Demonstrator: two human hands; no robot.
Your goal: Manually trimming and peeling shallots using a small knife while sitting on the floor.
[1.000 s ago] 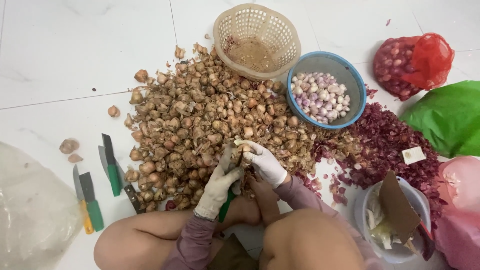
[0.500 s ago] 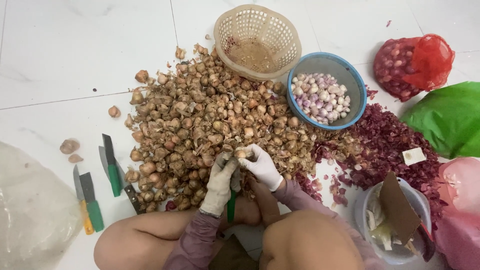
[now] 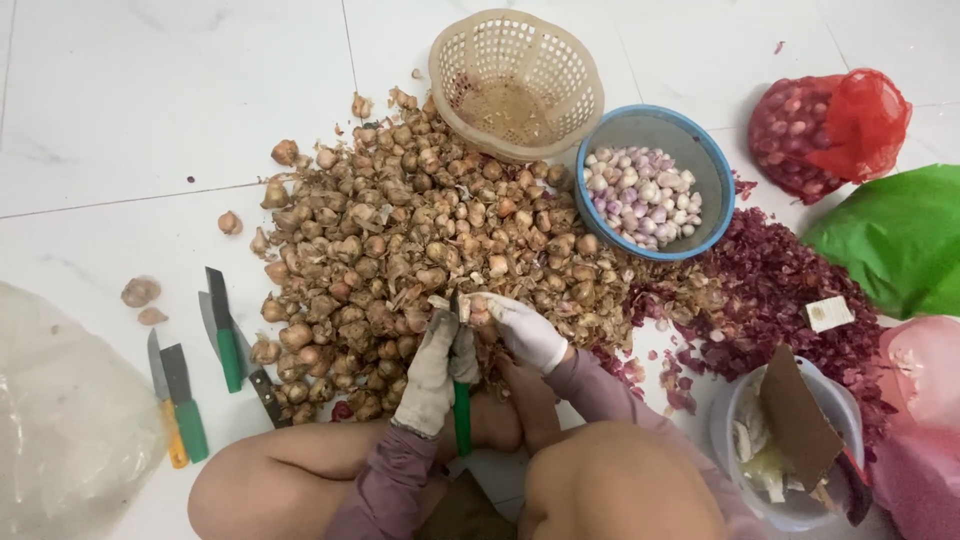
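Note:
My left hand (image 3: 436, 368), in a pale glove, grips a green-handled knife (image 3: 462, 418) with the blade pointing up. My right hand (image 3: 527, 331), also gloved, pinches a small brown shallot (image 3: 477, 306) against the blade tip. Both hands meet at the near edge of a big heap of unpeeled shallots (image 3: 400, 240) on the white tiled floor. A blue bowl (image 3: 716, 178) behind and to the right holds several peeled pale purple bulbs (image 3: 640, 195). My knees fill the bottom of the view.
An empty beige plastic basket (image 3: 515, 80) stands behind the heap. Spare green-handled knives (image 3: 225, 335) lie at left near a clear plastic bag (image 3: 60, 430). Purple peelings (image 3: 790, 290), a red net sack (image 3: 825, 125), a green bag (image 3: 900, 235) and a scrap bucket (image 3: 790, 450) crowd the right.
Both hands have stayed at the heap's near edge, shifting only slightly while holding the shallot at the knife. Nothing else has moved.

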